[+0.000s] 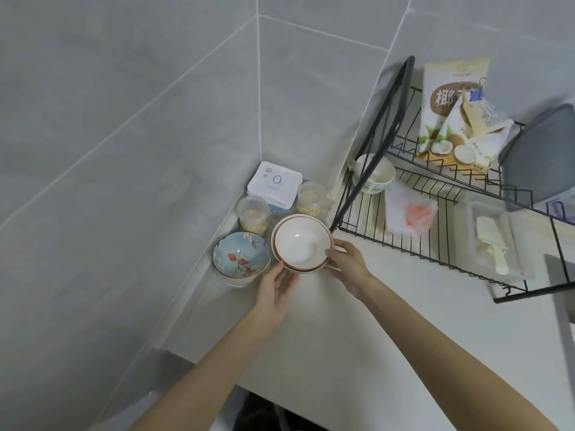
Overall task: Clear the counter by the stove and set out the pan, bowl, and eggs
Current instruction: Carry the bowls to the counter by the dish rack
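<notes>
A stack of white bowls with red rims (300, 242) sits in the corner of the pale counter (357, 337). My left hand (278, 292) cups the stack's near-left edge from below, fingers fairly straight. My right hand (345, 264) grips the right rim, thumb on the edge. A blue flower-patterned bowl (241, 255) stands just left of the stack, nested in another bowl. No pan or eggs are in view.
Behind the bowls stand two clear jars of yellow grains (252, 214), (309, 199) and a white lidded box (275, 185). A black wire dish rack (435, 219) at right holds a small striped bowl (375, 177), a coconut snack bag (451, 113), a plastic bag and a clear container.
</notes>
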Demonstrator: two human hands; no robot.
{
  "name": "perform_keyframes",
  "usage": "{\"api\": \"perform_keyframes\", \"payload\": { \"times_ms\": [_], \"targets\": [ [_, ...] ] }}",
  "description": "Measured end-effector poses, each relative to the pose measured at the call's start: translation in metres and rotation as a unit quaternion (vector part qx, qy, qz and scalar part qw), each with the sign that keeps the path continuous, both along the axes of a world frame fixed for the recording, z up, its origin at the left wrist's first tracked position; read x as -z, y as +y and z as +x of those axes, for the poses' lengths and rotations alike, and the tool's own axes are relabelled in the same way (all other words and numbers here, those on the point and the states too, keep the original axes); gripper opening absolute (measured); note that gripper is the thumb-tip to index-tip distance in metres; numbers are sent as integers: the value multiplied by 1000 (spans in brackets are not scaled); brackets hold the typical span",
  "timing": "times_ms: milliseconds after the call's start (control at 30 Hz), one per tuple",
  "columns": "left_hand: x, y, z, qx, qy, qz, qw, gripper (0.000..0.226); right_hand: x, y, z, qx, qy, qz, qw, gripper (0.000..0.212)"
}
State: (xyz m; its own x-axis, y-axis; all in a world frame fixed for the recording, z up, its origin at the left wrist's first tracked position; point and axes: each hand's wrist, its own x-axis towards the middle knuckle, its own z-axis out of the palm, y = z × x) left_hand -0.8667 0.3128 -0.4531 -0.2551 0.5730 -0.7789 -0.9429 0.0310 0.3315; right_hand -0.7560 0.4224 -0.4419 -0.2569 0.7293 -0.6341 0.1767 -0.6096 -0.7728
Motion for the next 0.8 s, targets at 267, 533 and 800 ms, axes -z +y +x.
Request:
{"api": "perform_keyframes", "payload": {
  "times_ms": [267,533,800],
  "targets": [
    [-2,3,-2,17,-17,4,1000,42,-5,-4,-9,23,37,-32,999,35],
    [-13,-14,16,158,44,14,986,35,-16,-30,37,-21,-8,-7,1000,29],
    [-34,-16,57,314,134,50,939,30,-33,-63,120,-20,-24,9,999,26]
  ]
}}
